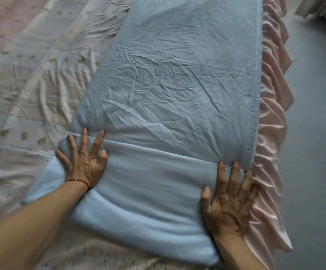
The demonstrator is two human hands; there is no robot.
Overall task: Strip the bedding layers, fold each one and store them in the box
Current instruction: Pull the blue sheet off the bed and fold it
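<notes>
Head view: a pale blue quilt [177, 78] lies in a long folded strip along the right side of the bed, over a cream printed sheet [31, 90]; a pink ruffled bed skirt [273, 133] hangs beside it toward the grey floor [313, 152].
Near end: the quilt's near end is turned up over the strip as a thick flap, its edge running from hand to hand.
Left hand [82, 164]: flat, palm down on the flap's left corner, fingers spread wide, gripping nothing; a red thread bracelet [78, 181] sits at the wrist.
Right hand [228, 199]: flat at the flap's right edge, fingers spread, pressing and not pinching.
Box: not in sight.
Step in hand: probably setting the first cross-fold.
Doing it well: press evenly at both corners, and square the flap's edge to the strip's sides; a lower layer pokes out at the left and likely wants tucking in before the next fold.
</notes>
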